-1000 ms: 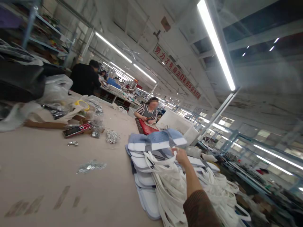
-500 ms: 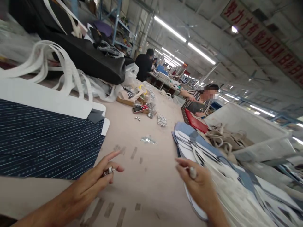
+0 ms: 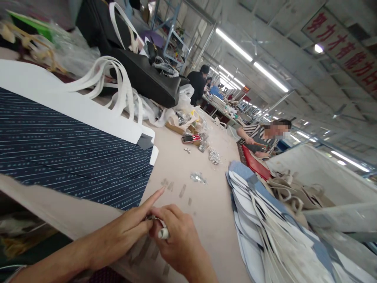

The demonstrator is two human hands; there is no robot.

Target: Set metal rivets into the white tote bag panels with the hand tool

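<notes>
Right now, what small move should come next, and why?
Probably hold the left hand steady while the right hand settles its grip: the two meet near the fingertips, and a small metallic thing, too hidden to name, shows between them.

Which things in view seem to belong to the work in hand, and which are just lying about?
Likely in use:
- small white-ended object in the right hand, which meets the left hand
- dark striped panel near the left hand
- small shiny discs, perhaps

Probably just lying about:
- red-and-black phone
- black bag-like item
- clear plastic
</notes>
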